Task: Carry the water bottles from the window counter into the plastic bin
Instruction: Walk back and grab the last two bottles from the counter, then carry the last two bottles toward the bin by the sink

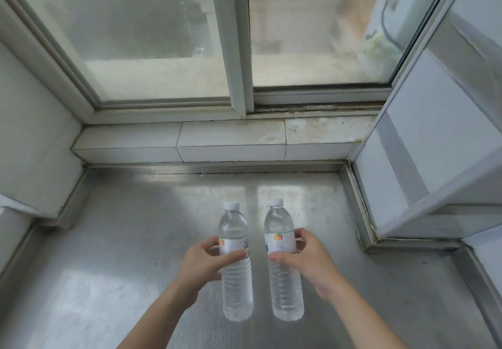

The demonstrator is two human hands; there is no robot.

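Two clear water bottles with white caps and white labels stand upright side by side on the steel window counter [122, 253]. My left hand [202, 261] grips the left bottle [235, 280] around its label, thumb in front and fingers behind. My right hand [307, 259] grips the right bottle [285, 286] at its label the same way. Whether the bottles are lifted off the counter cannot be told. The plastic bin is not in view.
A sliding window [236, 38] with a tiled sill [231, 136] closes the far side. A white tiled wall [32, 136] stands on the left. A metal-framed panel structure [434, 158] juts in on the right, its base rail beside the counter.
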